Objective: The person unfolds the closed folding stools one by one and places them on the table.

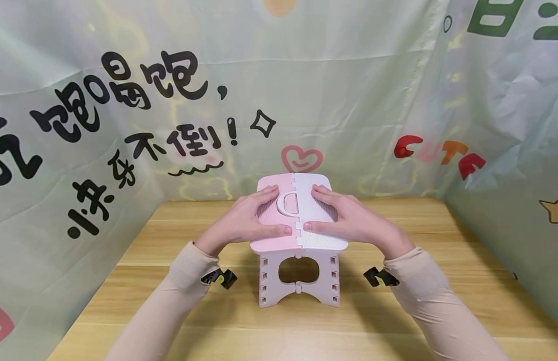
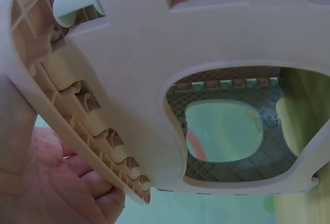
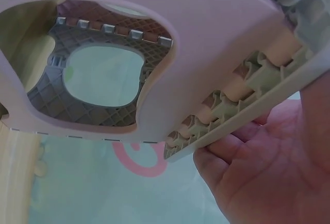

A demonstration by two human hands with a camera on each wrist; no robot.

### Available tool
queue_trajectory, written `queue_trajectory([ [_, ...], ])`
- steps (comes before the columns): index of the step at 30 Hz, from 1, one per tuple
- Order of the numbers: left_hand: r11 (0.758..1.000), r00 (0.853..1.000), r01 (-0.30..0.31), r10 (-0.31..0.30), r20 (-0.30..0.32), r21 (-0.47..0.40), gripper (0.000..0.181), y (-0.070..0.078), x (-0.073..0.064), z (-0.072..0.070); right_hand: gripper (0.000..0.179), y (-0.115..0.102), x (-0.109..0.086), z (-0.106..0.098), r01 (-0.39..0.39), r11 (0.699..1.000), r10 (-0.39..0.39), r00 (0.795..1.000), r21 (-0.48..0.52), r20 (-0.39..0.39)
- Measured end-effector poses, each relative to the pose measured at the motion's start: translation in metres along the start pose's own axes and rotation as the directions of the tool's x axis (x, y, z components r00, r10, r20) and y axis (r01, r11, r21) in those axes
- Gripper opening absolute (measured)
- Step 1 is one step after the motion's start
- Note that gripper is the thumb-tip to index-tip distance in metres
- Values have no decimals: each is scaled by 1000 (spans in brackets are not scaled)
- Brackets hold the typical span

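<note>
A folding step stool [image 1: 299,291] stands upright on the wooden table, its seat half pink and half white. Spread over the pink half, my left hand [image 1: 242,218] rests with thumb and fingers on top. My right hand [image 1: 360,220] lies the same way on the white half. Between the hands is a small carrying handle [image 1: 288,204] lying flat near the centre seam. In the left wrist view, the fingertips of my left hand [image 2: 56,177] disappear behind the seat's edge. The right wrist view shows my right hand [image 3: 263,167] likewise, beside the ribbed seat underside.
The wooden table [image 1: 170,321] extends around the stool on all sides. Behind and beside it hangs a pale green printed cloth [image 1: 360,100] with lettering and a pink heart. Small black devices [image 1: 226,278] are strapped at both wrists.
</note>
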State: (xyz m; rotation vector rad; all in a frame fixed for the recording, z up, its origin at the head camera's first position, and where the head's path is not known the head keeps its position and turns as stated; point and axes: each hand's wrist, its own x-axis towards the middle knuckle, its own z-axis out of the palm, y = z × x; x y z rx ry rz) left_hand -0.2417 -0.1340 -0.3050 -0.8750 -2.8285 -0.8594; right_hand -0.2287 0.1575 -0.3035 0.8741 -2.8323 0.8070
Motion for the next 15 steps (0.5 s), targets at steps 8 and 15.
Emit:
queue_trajectory([
  [8,996,993,-22,12,-115,-87,83,-3,-11,3,76,7,-14,-6,7,1000,-6,997,23,-71],
  [15,997,962,60,-71,-264,-48,69,-20,-36,0,75,27,-41,-16,-63,998,64,987,8,-147],
])
